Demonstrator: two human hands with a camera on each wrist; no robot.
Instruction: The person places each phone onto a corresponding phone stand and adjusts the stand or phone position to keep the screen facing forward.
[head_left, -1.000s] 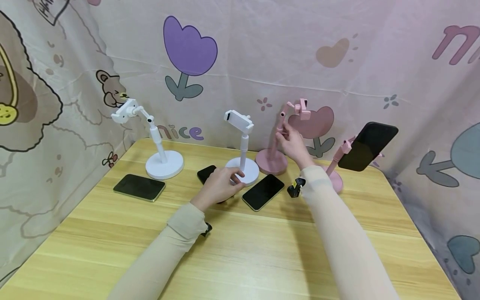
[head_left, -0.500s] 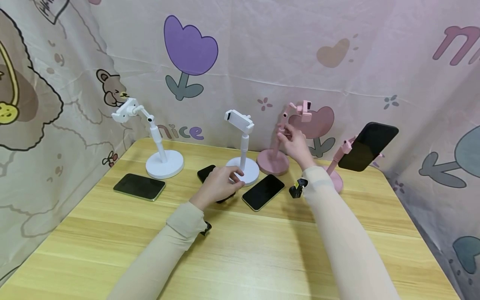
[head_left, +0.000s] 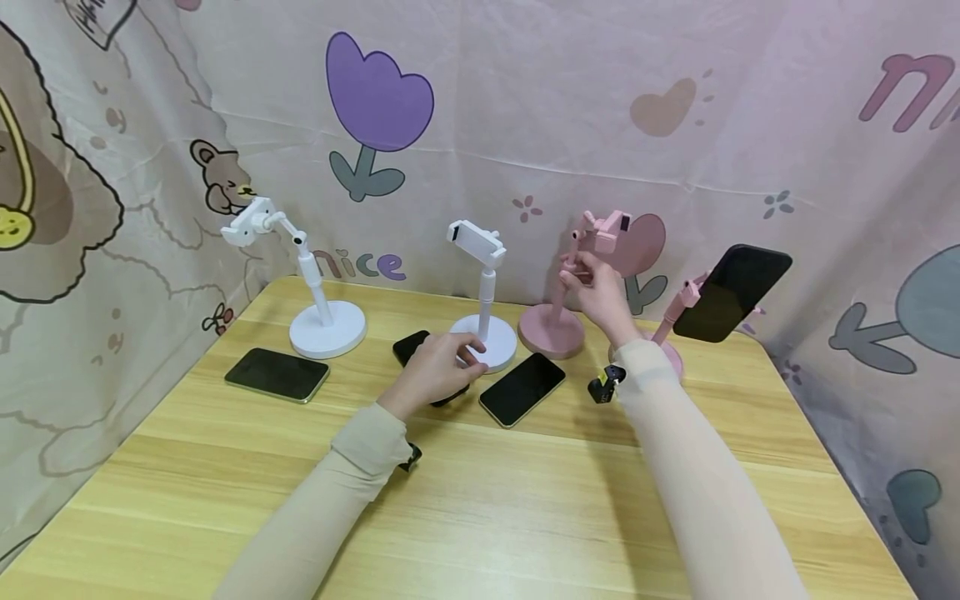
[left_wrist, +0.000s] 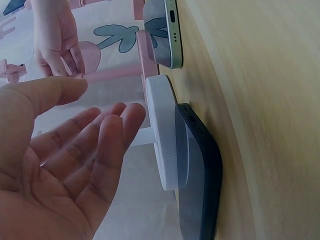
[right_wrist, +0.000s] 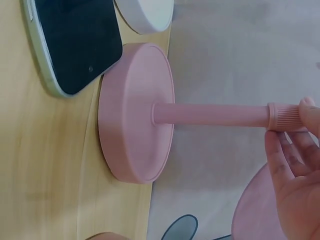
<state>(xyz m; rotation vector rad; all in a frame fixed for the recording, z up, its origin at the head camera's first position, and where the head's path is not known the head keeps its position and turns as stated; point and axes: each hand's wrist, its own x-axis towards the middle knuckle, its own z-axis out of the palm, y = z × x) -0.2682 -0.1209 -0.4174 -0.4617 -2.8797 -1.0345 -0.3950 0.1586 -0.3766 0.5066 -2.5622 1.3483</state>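
A pink phone stand point(head_left: 551, 332) stands toward the back of the table, its clamp bare. My right hand point(head_left: 603, 300) pinches its pole between thumb and fingers, at the ribbed collar point(right_wrist: 286, 116). Half-open, my left hand point(left_wrist: 65, 165) hovers with relaxed fingers and holds nothing. Under it lies a dark phone point(left_wrist: 212, 160), partly hidden by the hand in the head view. Just behind is a white phone stand point(head_left: 487, 287) with a bare clamp. A light-edged phone point(head_left: 522, 390) lies face up in front of the pink base and appears to touch it.
Another pink stand point(head_left: 678, 308) at the right carries a black phone point(head_left: 731, 293). On the left are a second white stand point(head_left: 327, 329) and a phone point(head_left: 277, 375) lying flat. A patterned curtain point(head_left: 525, 100) hangs behind the wooden table point(head_left: 480, 517).
My right hand has shifted the pink stand a little right and toward me, its clamp turning slightly. The light-edged phone has slid slightly toward me. My left hand has stayed nearly still.
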